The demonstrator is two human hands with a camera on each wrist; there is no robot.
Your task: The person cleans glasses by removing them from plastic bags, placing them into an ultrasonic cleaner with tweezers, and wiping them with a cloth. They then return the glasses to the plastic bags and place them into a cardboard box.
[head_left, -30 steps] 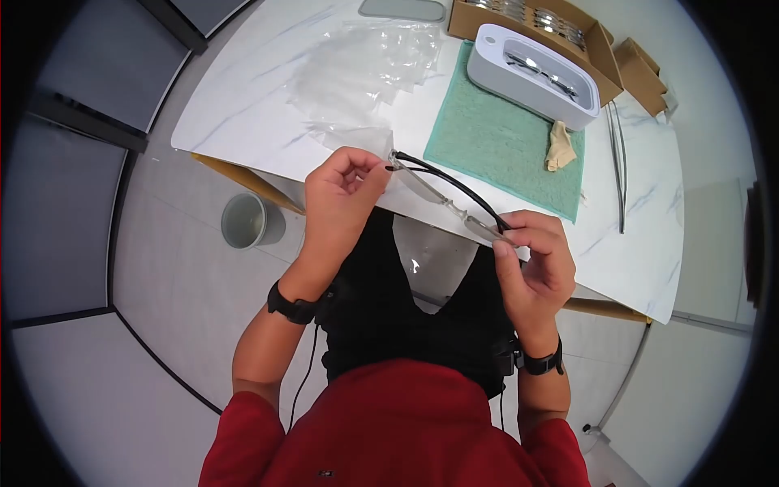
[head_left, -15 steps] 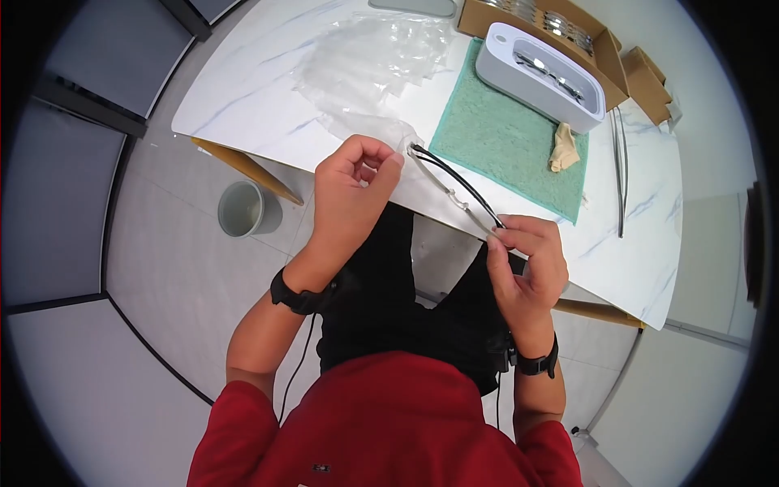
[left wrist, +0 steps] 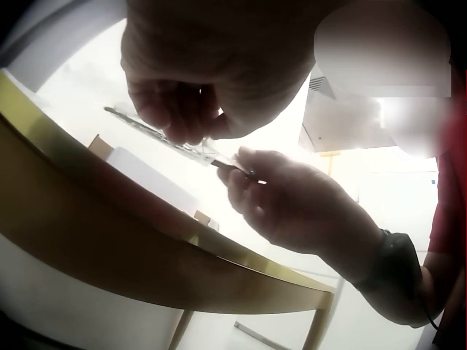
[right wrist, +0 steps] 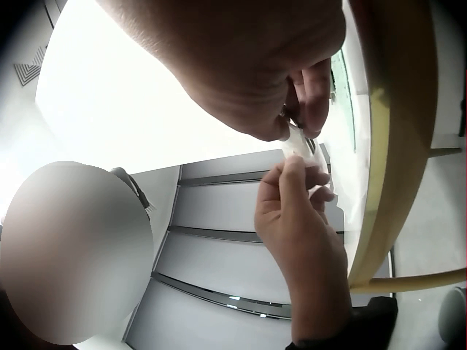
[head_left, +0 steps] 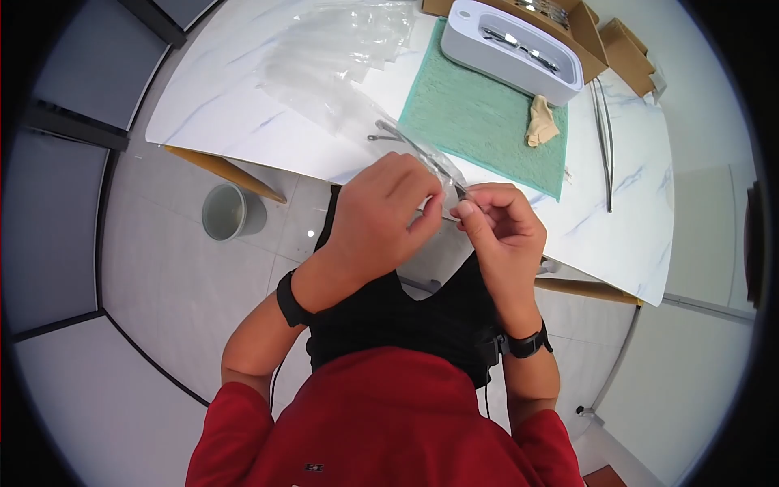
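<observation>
A pair of glasses [head_left: 412, 144] with dark temples lies inside a clear plastic bag [head_left: 451, 172], held just over the table's front edge. My left hand [head_left: 381, 207] pinches the bag near its mouth with thumb and fingers. At the near end my right hand [head_left: 505, 227] grips the glasses' dark end, which sticks out of the bag. The left wrist view shows the right hand [left wrist: 284, 197] close by the left, with the bagged glasses slanting between them. From the right wrist, the left hand [right wrist: 295, 204] appears below the pale bag edge.
A pile of clear bags [head_left: 324, 61] lies at the left of the table. On a green towel [head_left: 471, 114] stand a white cleaning machine [head_left: 519, 69] with glasses in its basin and a crumpled beige cloth [head_left: 541, 122]. Cardboard boxes [head_left: 625, 57] and thin dark strips [head_left: 604, 146] are behind and right.
The glasses have slid from partly at the bag's mouth to mostly inside it. My left hand has moved right and nearer, along the bag toward my right hand.
</observation>
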